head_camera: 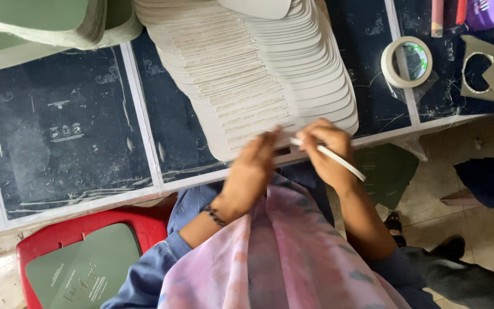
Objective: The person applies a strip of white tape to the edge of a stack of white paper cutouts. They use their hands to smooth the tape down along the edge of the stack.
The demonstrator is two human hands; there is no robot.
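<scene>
While both hands work at the near end of the fanned stack of pale cards point(258, 74), the left hand point(250, 174) has its fingers point(267, 143) stretched loosely over the lowest cards, touching them without a firm clasp, though motion blur hides the fingertips. Just right of it, the right hand point(327, 151) has its fingers curled around a thin white strip point(333, 156), pinching it so that it juts out slantwise past the wrist, away from the stack. This stack lies on a dark table point(70, 131) crossed by pale lines, spreading from the far edge down to the near edge where the hands meet it. To the right of the stack, on the same table, sits a roll of white tape point(407, 62). To the left of the stack, at the far corner, rests a pile of green cards point(41, 23). Below the stack, past the table's near edge, a pink patterned cloth point(293, 257) covers the person's lap, and farther left a red stool point(75, 252) carries a green card point(84, 269).
</scene>
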